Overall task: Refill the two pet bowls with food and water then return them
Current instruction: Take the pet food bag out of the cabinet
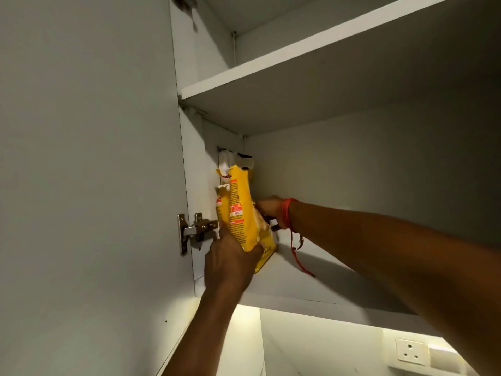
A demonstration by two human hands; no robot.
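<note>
While the yellow food bag sits tilted at the left end of the cabinet's lower shelf, the left hand curls its fingers round its base; the right hand lies behind it, fingers hidden, perhaps gripping. Fetching food seems the step; next, lift it clear.

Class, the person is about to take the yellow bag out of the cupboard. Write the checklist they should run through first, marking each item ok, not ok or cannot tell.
1. Cabinet door swung clear of the opening: ok.
2. Left hand grips the yellow bag low on its near side: ok.
3. Right hand has a firm hold behind the bag: cannot tell, its fingers are mostly hidden.
4. Bag's top closed against spills: not ok, it looks torn open.
5. White packet behind stands free of the bag: cannot tell.
6. Red thread at the right wrist hangs clear of the bag: ok.
</note>
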